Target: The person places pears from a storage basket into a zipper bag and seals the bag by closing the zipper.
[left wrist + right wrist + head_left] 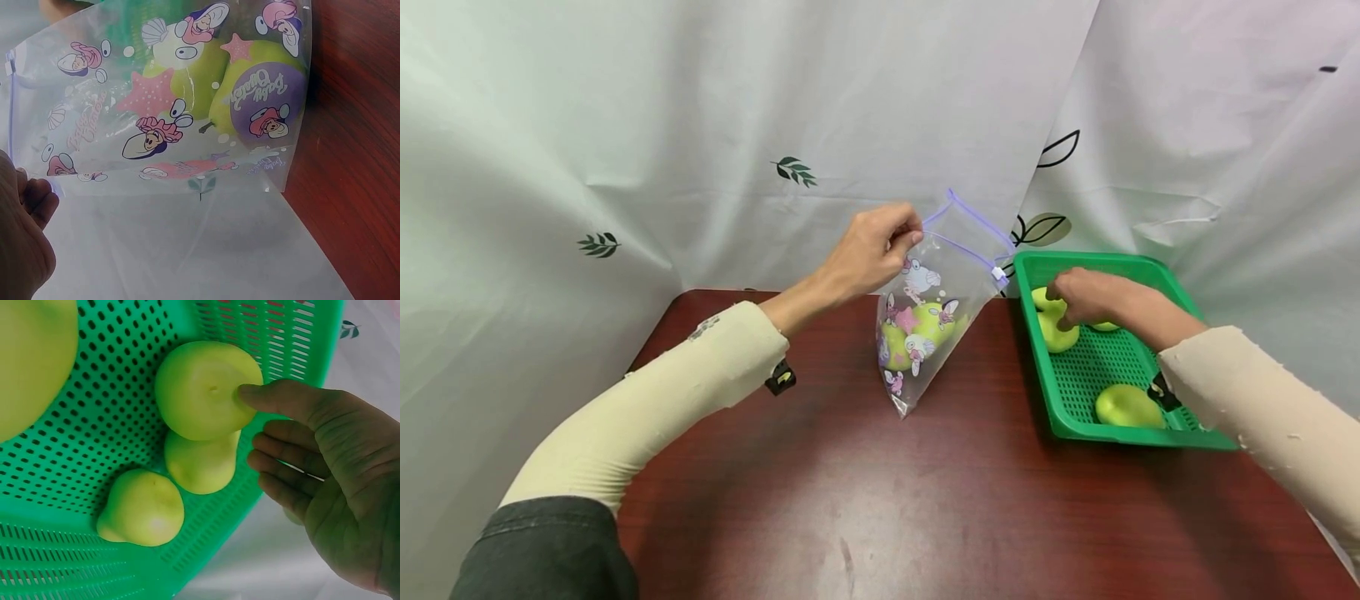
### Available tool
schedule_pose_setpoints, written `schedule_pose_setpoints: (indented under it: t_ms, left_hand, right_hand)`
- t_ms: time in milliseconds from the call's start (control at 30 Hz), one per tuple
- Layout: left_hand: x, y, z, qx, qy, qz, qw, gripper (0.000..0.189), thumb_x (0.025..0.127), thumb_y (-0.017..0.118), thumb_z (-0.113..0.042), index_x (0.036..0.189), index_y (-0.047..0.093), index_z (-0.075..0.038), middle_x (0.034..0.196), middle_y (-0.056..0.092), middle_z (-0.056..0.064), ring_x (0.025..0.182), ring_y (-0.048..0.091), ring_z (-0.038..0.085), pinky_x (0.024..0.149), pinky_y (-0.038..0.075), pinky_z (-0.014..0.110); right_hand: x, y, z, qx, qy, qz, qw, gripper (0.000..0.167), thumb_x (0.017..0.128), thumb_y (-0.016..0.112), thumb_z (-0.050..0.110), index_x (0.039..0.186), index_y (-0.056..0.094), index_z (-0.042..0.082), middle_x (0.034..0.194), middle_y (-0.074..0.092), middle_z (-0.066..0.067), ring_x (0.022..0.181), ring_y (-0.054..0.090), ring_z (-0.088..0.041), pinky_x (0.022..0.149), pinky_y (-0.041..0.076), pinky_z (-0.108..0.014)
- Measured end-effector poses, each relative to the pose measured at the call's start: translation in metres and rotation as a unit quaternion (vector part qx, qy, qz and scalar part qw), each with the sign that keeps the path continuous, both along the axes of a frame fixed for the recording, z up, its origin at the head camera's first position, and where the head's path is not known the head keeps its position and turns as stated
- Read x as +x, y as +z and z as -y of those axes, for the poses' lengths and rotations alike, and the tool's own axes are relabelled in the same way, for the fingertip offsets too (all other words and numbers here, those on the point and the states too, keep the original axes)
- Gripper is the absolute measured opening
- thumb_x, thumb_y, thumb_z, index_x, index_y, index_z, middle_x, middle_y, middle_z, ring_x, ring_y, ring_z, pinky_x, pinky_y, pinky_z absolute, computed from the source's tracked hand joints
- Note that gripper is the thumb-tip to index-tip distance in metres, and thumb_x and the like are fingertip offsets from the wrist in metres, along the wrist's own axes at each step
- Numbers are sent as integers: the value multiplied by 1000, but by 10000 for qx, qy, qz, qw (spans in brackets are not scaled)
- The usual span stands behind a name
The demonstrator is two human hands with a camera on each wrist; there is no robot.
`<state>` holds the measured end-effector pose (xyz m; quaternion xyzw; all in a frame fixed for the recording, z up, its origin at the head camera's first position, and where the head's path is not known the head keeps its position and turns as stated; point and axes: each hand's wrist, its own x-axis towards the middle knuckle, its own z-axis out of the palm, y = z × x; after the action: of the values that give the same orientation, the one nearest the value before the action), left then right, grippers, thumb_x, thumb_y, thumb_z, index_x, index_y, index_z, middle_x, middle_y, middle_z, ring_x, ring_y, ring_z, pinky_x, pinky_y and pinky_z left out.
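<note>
My left hand [883, 242] pinches the rim of a clear slider zip bag [920, 283] printed with pink and white cartoon figures. Its purple-edged mouth gapes, with the white slider [998, 273] at the right end. Inside the bag lie two green pears [259, 94], seen through the film in the left wrist view. Over the green basket [1052, 400], my right hand [1097, 298] reaches down to the pears at its left side. In the right wrist view the thumb lies against one pear [200, 394]; the other fingers are loosely bent beside it, not closed round it.
More pears lie in the basket: two near the touched one, including a lower pear [147, 509], and another pear [1127, 406] near its front rim. The basket stands on the right of a dark red-brown table [880, 517]. White leaf-printed cloth [715, 125] hangs behind.
</note>
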<state>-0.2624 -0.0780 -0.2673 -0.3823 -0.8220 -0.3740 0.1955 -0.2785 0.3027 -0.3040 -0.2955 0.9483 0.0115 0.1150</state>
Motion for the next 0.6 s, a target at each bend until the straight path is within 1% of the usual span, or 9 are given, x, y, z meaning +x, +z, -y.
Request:
schedule_pose_setpoints:
  t_ms: [200,267,300,367,400,433,500,533,600]
  left_hand:
    - [0,0,-1,16,-23,22,10000,12,110,65,1,99,69,2,88,67,12,75,66,20,71,52,27]
    - [1,0,-1,25,-37,22,10000,12,110,64,1,99,69,3,88,67,12,75,66,21,71,52,27]
    - [1,0,-1,30,-38,25,10000,12,110,64,1,99,69,3,88,67,12,75,66,21,71,52,27]
    - [1,0,-1,26,-34,19,10000,13,110,64,1,98,69,2,87,67,11,75,66,21,71,52,27]
    - [1,-1,-1,23,-35,18,10000,13,110,64,1,98,69,2,88,67,11,75,66,20,71,51,27]
    - [1,-1,-1,18,-36,15,10000,13,110,64,1,98,69,2,88,67,11,75,66,20,71,51,27]
    - [1,-2,-1,18,-50,27,10000,12,110,64,1,99,69,2,88,67,11,76,65,20,72,52,27]
    - [1,-1,-1,25,-50,32,10000,13,110,64,1,99,69,2,88,67,12,76,65,21,72,52,27]
    - [1,-1,0,51,-57,53,10000,12,110,64,1,100,69,3,88,66,12,76,65,21,72,52,28]
  right_hand:
    - [1,-8,-3,-63,-30,80,9999,57,80,93,6,129,72,-17,130,74,-38,124,70,-60,104,61,-67]
    - [1,-11,-3,-120,26,81,9999,58,79,93,6,128,72,-16,128,75,-38,123,71,-59,103,62,-66]
    - [1,-12,-3,-164,73,83,9998,55,79,93,5,126,73,-16,126,76,-36,120,73,-57,100,63,-65]
    - [1,-14,-1,-249,135,191,9994,45,78,92,3,117,76,-11,114,79,-28,106,76,-47,90,65,-57]
    - [0,-16,-2,-277,167,249,9992,38,78,90,2,112,77,-8,106,78,-22,98,74,-40,83,64,-51]
    - [-2,-19,-3,-350,245,279,9987,32,77,89,0,106,76,-5,99,76,-16,89,70,-33,76,60,-45]
    - [-9,-27,-8,-474,343,314,9978,26,75,85,-3,97,74,3,88,68,-7,80,58,-25,68,49,-39]
    - [-16,-35,-14,-557,430,256,9972,26,73,84,-3,94,72,6,84,63,-3,76,52,-22,65,43,-36]
    - [-31,-50,-26,-713,600,111,9956,27,71,81,-4,90,69,9,81,59,-1,73,48,-20,62,39,-34]
